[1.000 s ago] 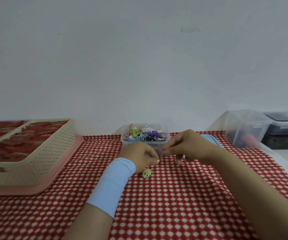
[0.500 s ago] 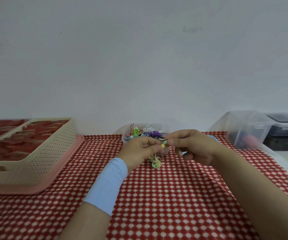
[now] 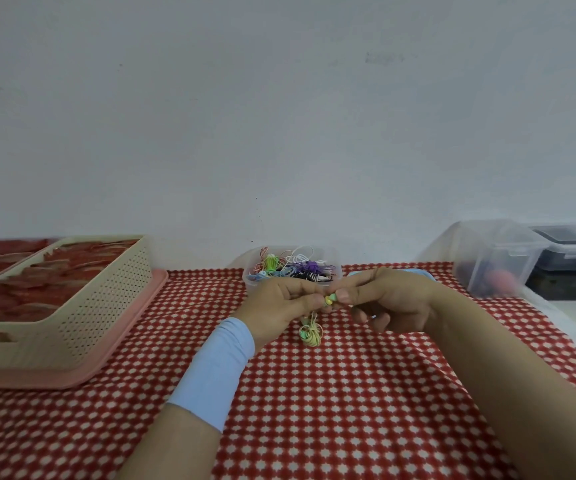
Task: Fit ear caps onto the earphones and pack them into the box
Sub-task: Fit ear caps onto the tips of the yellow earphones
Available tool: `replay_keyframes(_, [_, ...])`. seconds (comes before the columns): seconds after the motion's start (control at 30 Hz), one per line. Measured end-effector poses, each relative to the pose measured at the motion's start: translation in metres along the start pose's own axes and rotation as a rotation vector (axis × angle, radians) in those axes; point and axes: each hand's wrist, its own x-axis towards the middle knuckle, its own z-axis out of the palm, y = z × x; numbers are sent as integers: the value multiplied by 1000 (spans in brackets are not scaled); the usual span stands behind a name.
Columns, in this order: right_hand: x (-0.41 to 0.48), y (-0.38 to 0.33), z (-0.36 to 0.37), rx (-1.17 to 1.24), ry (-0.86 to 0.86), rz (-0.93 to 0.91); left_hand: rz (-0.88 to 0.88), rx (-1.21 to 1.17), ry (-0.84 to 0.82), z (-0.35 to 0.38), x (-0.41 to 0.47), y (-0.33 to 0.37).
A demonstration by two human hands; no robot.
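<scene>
A pale wall [image 3: 279, 116] is filling the upper half of the view. A faint grey mark [image 3: 383, 58] on it, at one o'clock, is too blurred to read. Below it, a tabletop [image 3: 331, 393] is lying under a red-and-white checked cloth.

At nine o'clock of the hands, a beige perforated basket [image 3: 82, 320] is sitting in a pink tray [image 3: 123, 344] and holding rows of red packets [image 3: 37, 285]; any print on them is blurring out. At two o'clock a clear lidded box [image 3: 497, 258] is standing at the tabletop's edge, with a dark-lidded box [image 3: 573, 251] just beside it, further right. At twelve o'clock, just behind the knuckles, a clear tub [image 3: 249, 284] is carrying a tangle of coloured earphones [image 3: 293, 266]. A blue lid [image 3: 414, 271] is peeking out behind the right hand.

The left hand [image 3: 276, 306], with a light blue sleeve [image 3: 217, 368] covering its wrist, and the right hand [image 3: 393, 299] are meeting above the middle of the cloth. Each grip is pinching: thumb and forefinger of both hands are closing on the head of one yellow-green earphone [image 3: 329, 300] from opposite sides, with the other fingers curling under. Whether a cap is sitting on it is too small to tell. Its coiled cord [image 3: 310, 332] is hanging at six o'clock beneath the left grip, near the cloth.
</scene>
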Motion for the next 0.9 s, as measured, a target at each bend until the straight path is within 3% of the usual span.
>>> replay_keyframes(0.13, [-1,-3,2,-52,-34,53,19,11,2,1,0,1])
replay_keyframes(0.3, [1,0,5,-65,79,85,18,25,1,2,0,-5])
replay_keyframes(0.43, [3,0,9,13,173,-70,-1,-153,86,5,3,-4])
replay_keyframes(0.7, [-7,-7,18,-316,337,-422,-21,-228,87,1,5,-7])
replay_keyframes(0.9, [-11,-13,21,-535,352,-513,-5,-165,103,-2,6,-7])
